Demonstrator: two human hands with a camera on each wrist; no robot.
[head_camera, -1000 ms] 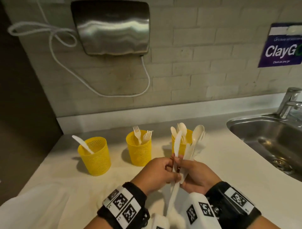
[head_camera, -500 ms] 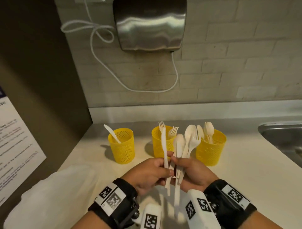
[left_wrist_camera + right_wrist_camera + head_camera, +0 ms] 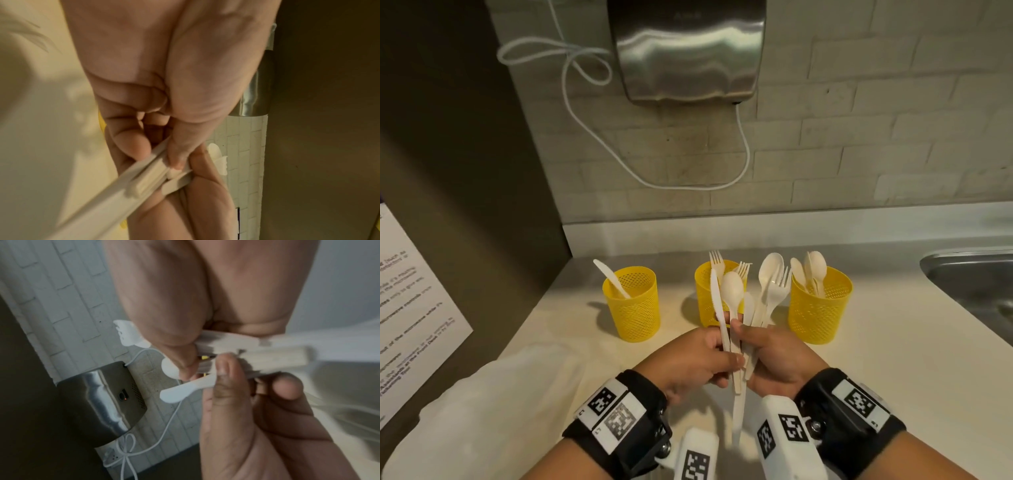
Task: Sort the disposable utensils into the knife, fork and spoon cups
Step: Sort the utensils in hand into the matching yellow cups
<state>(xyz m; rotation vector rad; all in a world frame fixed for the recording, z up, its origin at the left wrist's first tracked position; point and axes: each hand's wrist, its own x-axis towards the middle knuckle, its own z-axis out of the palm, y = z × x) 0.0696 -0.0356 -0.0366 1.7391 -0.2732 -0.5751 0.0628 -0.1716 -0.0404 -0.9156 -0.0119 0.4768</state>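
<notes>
Three yellow mesh cups stand in a row on the counter. The left cup [image 3: 631,305] holds one knife, the middle cup [image 3: 709,301] forks, the right cup [image 3: 820,308] spoons. In front of them my right hand [image 3: 743,334] grips a fanned bundle of white utensils [image 3: 770,294] with spoons, a fork and a knife in it. My left hand [image 3: 726,356] pinches the handle of a serrated knife [image 3: 715,298] at the bundle's left edge. In the left wrist view my thumb [image 3: 176,160] presses on the handles [image 3: 148,175]. The right wrist view shows the handles [image 3: 257,353] crossing both hands.
A steel hand dryer [image 3: 688,51] hangs on the brick wall with a white cable [image 3: 599,137] looping below it. A sink [image 3: 969,274] lies at the right. A white plastic bag [image 3: 500,411] sits on the counter [image 3: 893,359] at front left, beside a dark side wall with a notice [image 3: 414,308].
The head view has swung left and the sink has slid towards the right edge. The knife in my left hand has come away to the left of the bundle. Both hands stay together.
</notes>
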